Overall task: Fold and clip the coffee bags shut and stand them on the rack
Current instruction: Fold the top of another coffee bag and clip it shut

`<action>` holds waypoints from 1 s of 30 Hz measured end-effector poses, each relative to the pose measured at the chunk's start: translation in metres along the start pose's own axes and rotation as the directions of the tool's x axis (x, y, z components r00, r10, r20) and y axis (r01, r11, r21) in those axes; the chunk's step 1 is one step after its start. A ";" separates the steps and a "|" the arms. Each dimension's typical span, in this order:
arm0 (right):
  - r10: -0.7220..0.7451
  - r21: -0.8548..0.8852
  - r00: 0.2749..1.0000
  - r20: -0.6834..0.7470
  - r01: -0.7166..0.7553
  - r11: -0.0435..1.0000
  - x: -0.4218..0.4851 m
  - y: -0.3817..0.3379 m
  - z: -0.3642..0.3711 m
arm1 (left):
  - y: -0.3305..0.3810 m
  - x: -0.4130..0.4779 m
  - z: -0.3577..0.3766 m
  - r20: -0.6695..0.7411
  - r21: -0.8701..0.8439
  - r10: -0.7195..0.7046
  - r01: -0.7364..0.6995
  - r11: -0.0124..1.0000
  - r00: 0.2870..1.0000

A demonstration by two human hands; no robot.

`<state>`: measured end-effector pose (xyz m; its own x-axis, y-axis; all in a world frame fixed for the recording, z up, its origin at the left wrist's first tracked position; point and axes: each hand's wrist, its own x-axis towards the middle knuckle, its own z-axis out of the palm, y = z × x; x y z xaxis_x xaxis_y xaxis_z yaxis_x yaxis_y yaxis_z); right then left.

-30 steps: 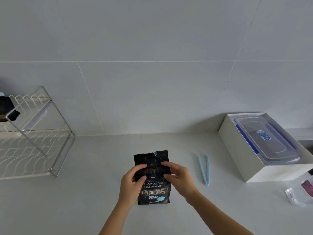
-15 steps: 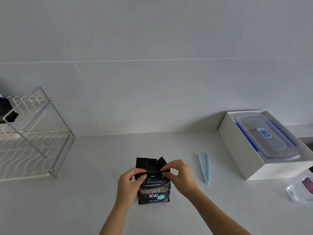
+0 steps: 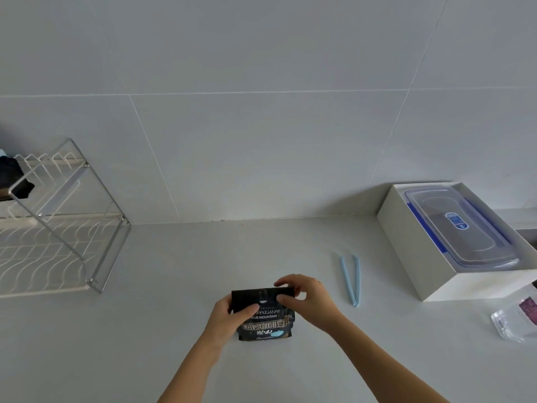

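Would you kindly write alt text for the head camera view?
Both hands, left hand and right hand, fold down the top of a black coffee bag on a grey counter. A blue clip lies right; a wire rack stands left.

Dark bag on white wire rack [image 3: 52, 228] cut by left edge; clear plastic pouch [image 3: 515, 322] cut by right edge, label unreadable

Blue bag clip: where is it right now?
In the head view the blue bag clip lies open on the counter, right of the coffee bag that both hands hold, and left of the white box.
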<state>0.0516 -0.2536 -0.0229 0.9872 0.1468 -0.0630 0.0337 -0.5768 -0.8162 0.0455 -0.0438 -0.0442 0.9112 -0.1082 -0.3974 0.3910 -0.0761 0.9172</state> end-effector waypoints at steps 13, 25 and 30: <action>0.085 0.119 0.993 0.086 -0.095 0.988 0.008 -0.004 0.004 | 0.001 0.006 0.017 -0.068 -0.077 -0.026 0.021 0.997 0.997; 0.526 -0.054 0.788 -0.320 -0.569 0.821 0.000 0.133 -0.063 | 0.003 0.012 0.012 -0.046 -0.033 -0.011 0.009 0.999 0.999; 0.523 -0.146 0.792 -0.315 -0.585 0.798 -0.036 0.147 -0.046 | 0.008 0.012 0.014 -0.050 -0.040 0.007 -0.009 0.999 0.999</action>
<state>0.0284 -0.3804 -0.1147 0.8486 -0.4384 -0.2961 -0.5278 -0.6636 -0.5302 0.0577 -0.0592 -0.0423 0.9194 -0.0592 -0.3888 0.3872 -0.0359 0.9213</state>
